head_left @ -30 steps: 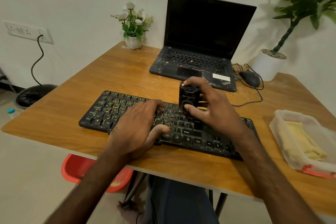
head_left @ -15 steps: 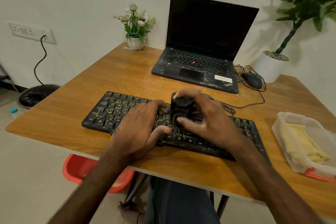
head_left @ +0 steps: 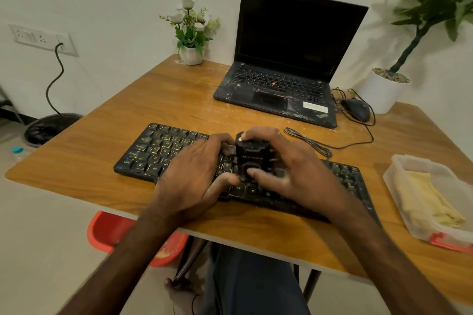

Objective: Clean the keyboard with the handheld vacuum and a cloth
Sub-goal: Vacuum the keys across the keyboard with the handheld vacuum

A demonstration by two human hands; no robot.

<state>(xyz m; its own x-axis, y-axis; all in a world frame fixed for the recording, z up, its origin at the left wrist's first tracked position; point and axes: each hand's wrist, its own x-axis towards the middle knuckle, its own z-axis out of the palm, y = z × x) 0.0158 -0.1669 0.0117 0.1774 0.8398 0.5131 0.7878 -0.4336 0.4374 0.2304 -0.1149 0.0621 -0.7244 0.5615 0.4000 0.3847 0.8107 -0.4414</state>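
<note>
A black keyboard [head_left: 158, 151] with yellow-lit keys lies across the wooden table near its front edge. A small black handheld vacuum [head_left: 252, 155] stands upright on the keyboard's middle. My right hand [head_left: 289, 174] grips the vacuum, fingers over its top and thumb on its front. My left hand [head_left: 194, 176] rests flat on the keys just left of the vacuum, fingers straight, thumb reaching toward the vacuum's base. A yellow cloth [head_left: 430, 202] lies in a clear plastic box [head_left: 399, 181] at the right.
An open black laptop [head_left: 286, 64] stands at the back, with a black mouse [head_left: 355, 109] and cable to its right. A small flower pot [head_left: 190, 55] and a large white plant pot [head_left: 384, 91] sit at the rear. A red basin [head_left: 110, 230] lies under the table.
My right hand has slid the vacuum leftward along the keyboard, closer to my left hand, which has stayed on the keys. The keyboard's coiled cable behind it has come into view.
</note>
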